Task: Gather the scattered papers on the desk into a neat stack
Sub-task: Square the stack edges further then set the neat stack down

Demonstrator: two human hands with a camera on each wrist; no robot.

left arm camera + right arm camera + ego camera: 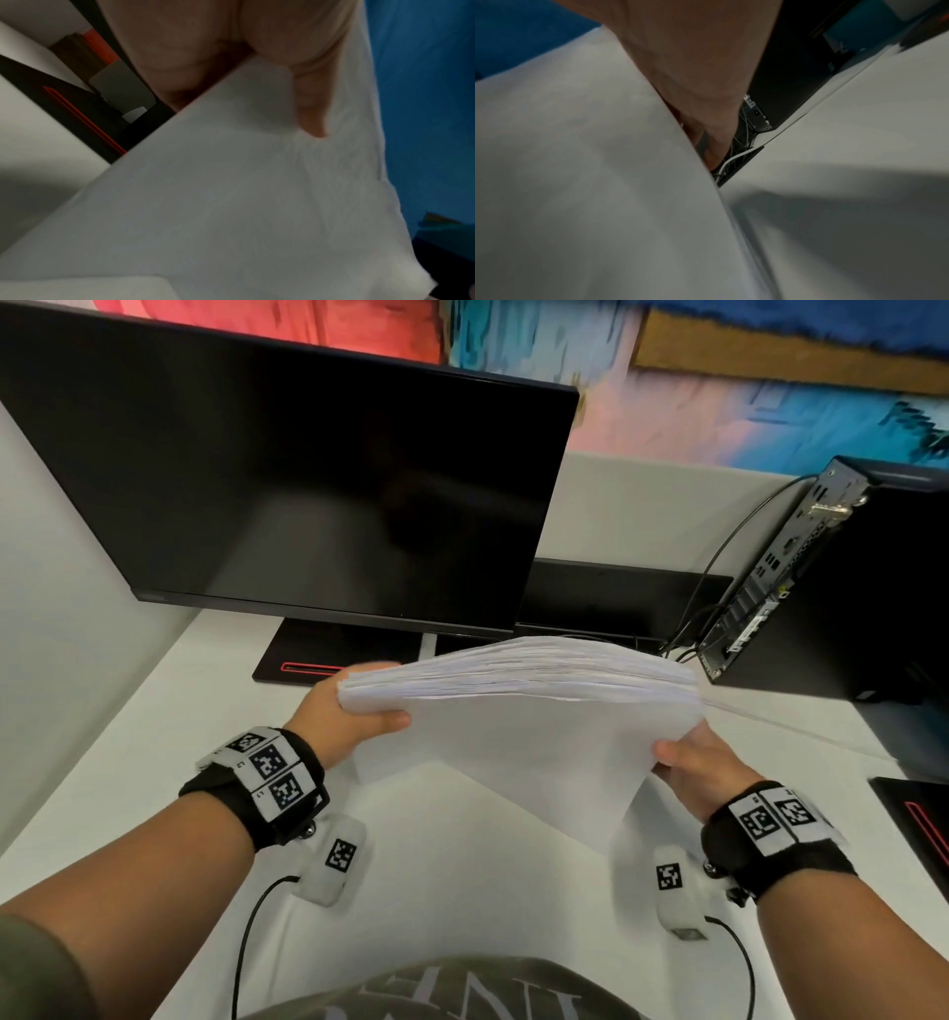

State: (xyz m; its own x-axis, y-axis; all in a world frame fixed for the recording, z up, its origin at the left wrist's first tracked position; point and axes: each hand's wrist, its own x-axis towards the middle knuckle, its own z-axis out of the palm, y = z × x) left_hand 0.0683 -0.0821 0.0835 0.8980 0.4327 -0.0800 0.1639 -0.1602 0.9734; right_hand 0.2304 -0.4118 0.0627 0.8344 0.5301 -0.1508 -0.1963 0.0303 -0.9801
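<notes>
A thick stack of white papers [518, 706] is held up on edge above the white desk [447, 880], its upper edges fanned and uneven. My left hand [354, 711] grips the stack's left end, thumb on the near face. My right hand [688, 762] grips the right end, thumb on the near face and fingers behind. In the left wrist view my thumb [308, 101] presses on the paper [231, 203]. In the right wrist view the paper [590, 172] fills the left side, with my fingers [706, 132] behind it.
A dark monitor [287, 490] stands at the back on a black base [328, 654]. A black computer case [842, 588] with cables stands at the right. Another black base [919, 819] shows at the right edge. A white partition runs along the left.
</notes>
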